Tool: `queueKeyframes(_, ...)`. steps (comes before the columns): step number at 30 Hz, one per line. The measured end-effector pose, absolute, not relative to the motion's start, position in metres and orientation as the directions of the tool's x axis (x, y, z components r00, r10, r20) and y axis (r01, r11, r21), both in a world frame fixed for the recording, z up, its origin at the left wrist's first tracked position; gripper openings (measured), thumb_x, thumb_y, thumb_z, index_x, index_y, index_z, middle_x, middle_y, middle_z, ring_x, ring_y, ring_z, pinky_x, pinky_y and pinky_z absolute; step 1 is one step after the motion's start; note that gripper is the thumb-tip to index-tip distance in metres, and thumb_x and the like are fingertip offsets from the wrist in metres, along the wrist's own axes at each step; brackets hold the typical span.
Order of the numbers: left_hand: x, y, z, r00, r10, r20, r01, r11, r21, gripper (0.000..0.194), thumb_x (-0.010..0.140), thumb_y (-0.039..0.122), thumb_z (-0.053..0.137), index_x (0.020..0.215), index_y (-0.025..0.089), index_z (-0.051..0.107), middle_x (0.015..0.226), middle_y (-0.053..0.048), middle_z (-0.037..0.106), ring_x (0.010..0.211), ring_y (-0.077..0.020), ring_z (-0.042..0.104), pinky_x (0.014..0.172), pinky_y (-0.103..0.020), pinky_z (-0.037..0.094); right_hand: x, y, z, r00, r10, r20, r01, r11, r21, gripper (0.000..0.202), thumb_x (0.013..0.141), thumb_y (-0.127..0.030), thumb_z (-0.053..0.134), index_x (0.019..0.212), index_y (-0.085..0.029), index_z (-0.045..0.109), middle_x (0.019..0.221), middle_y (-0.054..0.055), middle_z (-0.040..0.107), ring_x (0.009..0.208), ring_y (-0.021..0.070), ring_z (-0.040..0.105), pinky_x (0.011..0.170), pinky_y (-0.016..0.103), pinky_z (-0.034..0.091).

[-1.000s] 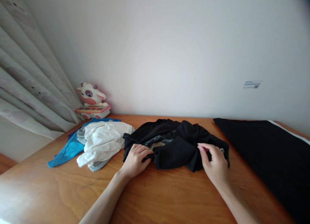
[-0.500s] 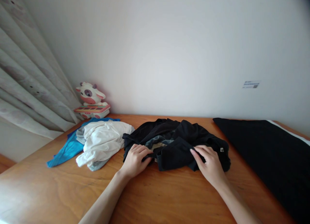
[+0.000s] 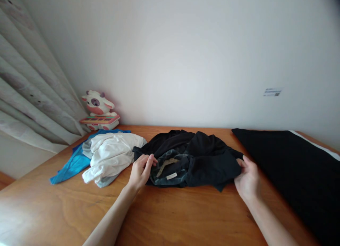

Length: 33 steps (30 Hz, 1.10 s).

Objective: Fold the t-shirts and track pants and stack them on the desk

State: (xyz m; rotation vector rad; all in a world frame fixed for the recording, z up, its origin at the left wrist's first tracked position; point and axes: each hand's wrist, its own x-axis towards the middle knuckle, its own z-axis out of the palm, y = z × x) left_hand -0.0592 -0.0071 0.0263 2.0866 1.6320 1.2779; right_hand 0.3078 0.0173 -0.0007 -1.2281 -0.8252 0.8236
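Here's my right hand (image 3: 248,180), out at the right end of a crumpled black garment of soft, matt cloth (image 3: 212,169); thumb and fingers are closed together, pinching its edge, and the cloth spans flat from there back to the middle of the heap. On the other side, my left hand (image 3: 142,171) sits at the garment's left end, fingers curled in and thumb laid along the forefinger, barely any gap. The tips meet the cloth, but whether they grip it I can't tell from here.

And between my hands, nearer the left, the garment gapes: I can see a grey-and-black mottled lining (image 3: 159,179), a pale tan strip (image 3: 166,162) curving across it, and a small white rectangular tag (image 3: 171,175) lying inside. The whole heap rests mid-way along a glossy orange-brown wooden table (image 3: 172,214), the wall just behind.

Over to my left, a rumpled white cloth garment with grey parts (image 3: 114,154) meets the black one in my view, lying partly over a bright blue cloth garment (image 3: 74,164). Behind those, a white-and-pink cow toy with a little keyboard (image 3: 97,103) stands beside a pale, patterned, pleated curtain (image 3: 29,86). Far right, a flat black sheet with a white edge (image 3: 292,168) lies near my right hand, apart from the heap.
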Motion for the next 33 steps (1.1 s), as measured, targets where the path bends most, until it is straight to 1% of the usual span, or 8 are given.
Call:
queueKeyframes(5,-0.062,-0.001,0.01,0.044,0.863,0.503,0.889,-0.264,0.375,0.04,0.093,0.046,0.06,0.124,0.022,0.067,0.128,-0.011,0.068,0.119,-0.0311,0.061,0.103,-0.049,0.046,0.3,0.006,0.007,0.008,0.999,0.036,0.154,0.035,-0.987,0.05,0.084,-0.072,0.052,0.072,-0.023,0.06,0.074,0.005,0.069,0.077,0.0239,0.066,0.073,0.035,0.051)
queueKeyframes(7,-0.062,0.0,0.005,0.08,0.904,0.421,0.92,-0.229,0.318,0.049,0.088,0.048,0.067,0.13,0.022,0.063,0.129,-0.011,0.067,0.119,-0.0333,0.06,0.101,-0.05,0.047,0.291,0.001,0.006,-0.112,0.982,0.149,0.366,0.18,-0.913,0.044,0.081,-0.062,0.064,0.103,-0.023,0.066,0.091,0.004,0.072,0.088,0.0239,0.067,0.083,0.036,0.051)
queueKeyframes(10,-0.061,0.0,0.005,0.125,0.925,0.359,0.923,-0.241,0.3,0.03,0.094,0.042,0.06,0.113,0.022,0.071,0.115,-0.009,0.072,0.108,-0.0291,0.065,0.096,-0.044,0.048,0.278,-0.004,-0.002,-0.248,0.935,0.254,0.607,0.354,-0.711,0.066,0.076,-0.045,0.071,0.136,-0.024,0.055,0.102,0.005,0.069,0.096,0.0256,0.066,0.09,0.042,0.051)
queueKeyframes(16,-0.057,-0.005,0.022,-0.005,0.965,0.261,0.868,-0.125,0.48,0.034,0.098,0.041,0.049,0.08,0.02,0.068,0.069,-0.001,0.068,0.064,-0.0157,0.063,0.06,-0.024,0.04,0.275,0.0,-0.01,-0.308,0.888,0.342,0.729,0.451,-0.515,0.029,0.081,-0.025,0.061,0.109,-0.023,0.066,0.108,0.007,0.071,0.104,0.0265,0.068,0.091,0.041,0.053)
queueKeyframes(20,-0.049,-0.018,0.04,0.313,0.94,0.134,0.798,-0.337,0.5,0.05,0.099,0.049,0.049,0.064,0.016,0.063,0.055,0.003,0.056,0.051,-0.0089,0.048,0.053,-0.022,0.03,0.279,0.002,-0.013,-0.256,0.881,0.397,0.83,0.411,-0.377,0.032,0.085,-0.015,0.054,0.113,-0.023,0.066,0.11,0.008,0.075,0.101,0.026,0.07,0.095,0.044,0.052)
queueKeyframes(26,-0.027,-0.034,0.055,0.583,0.812,0.003,0.619,-0.447,0.646,0.044,0.101,0.049,0.049,0.083,0.018,0.074,0.064,0.001,0.066,0.055,-0.0091,0.055,0.053,-0.019,0.038,0.28,-0.002,-0.01,-0.111,0.842,0.528,0.97,0.207,-0.127,0.041,0.084,-0.008,0.054,0.116,-0.027,0.073,0.125,0.011,0.069,0.112,0.0336,0.064,0.095,0.053,0.047)
queueKeyframes(29,-0.028,-0.03,0.05,0.505,0.835,0.221,0.595,-0.522,0.611,0.034,0.102,0.042,0.05,0.097,0.021,0.076,0.096,-0.005,0.077,0.085,-0.016,0.07,0.081,-0.024,0.053,0.28,-0.003,-0.005,-0.036,0.864,0.503,0.972,0.146,-0.182,0.04,0.089,-0.012,0.05,0.118,-0.026,0.073,0.114,0.012,0.069,0.098,0.0309,0.066,0.082,0.044,0.05)
queueKeyframes(33,-0.038,-0.021,0.034,0.333,0.881,0.337,0.804,-0.452,0.386,0.041,0.096,0.049,0.057,0.124,0.022,0.071,0.145,-0.014,0.06,0.133,-0.0326,0.055,0.113,-0.051,0.042,0.276,-0.004,0.003,0.089,0.947,0.309,0.883,0.068,-0.464,0.046,0.1,-0.026,0.032,0.129,-0.019,0.067,0.116,0.013,0.073,0.098,0.029,0.071,0.08,0.04,0.054)
